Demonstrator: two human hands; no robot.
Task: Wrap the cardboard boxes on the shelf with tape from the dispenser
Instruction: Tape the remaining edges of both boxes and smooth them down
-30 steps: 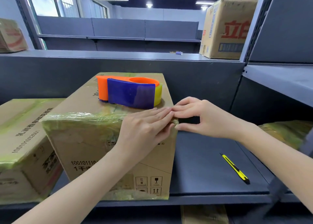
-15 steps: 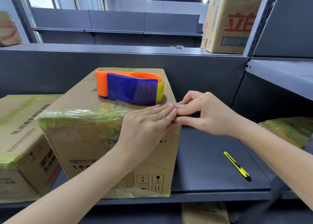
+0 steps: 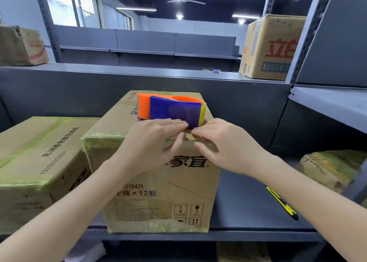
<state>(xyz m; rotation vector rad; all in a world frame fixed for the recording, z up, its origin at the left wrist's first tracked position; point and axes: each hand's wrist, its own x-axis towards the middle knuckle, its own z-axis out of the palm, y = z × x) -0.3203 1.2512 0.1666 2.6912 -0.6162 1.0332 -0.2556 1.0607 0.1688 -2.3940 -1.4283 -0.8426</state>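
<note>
A cardboard box (image 3: 158,198) with printed characters stands on the dark shelf (image 3: 248,208), with yellowish tape wrinkled along its upper front edge. An orange and blue tape dispenser (image 3: 170,110) lies on top of the box. My left hand (image 3: 151,144) rests flat over the box's top front edge, fingers together. Just to its right, my right hand (image 3: 224,146) presses on the same edge, fingertips nearly meeting those of the left. Neither hand grips anything that I can see.
A second taped box (image 3: 37,162) stands at the left, touching the middle one. A wrapped bundle (image 3: 333,166) lies at the right. A yellow utility knife (image 3: 282,202) lies on the shelf. Two more boxes, one (image 3: 272,45) at right and one (image 3: 19,45) at left, sit on the upper shelf.
Both hands have slid left along the box's top front edge, toward its middle. The view has tilted upward and come closer to the box.
</note>
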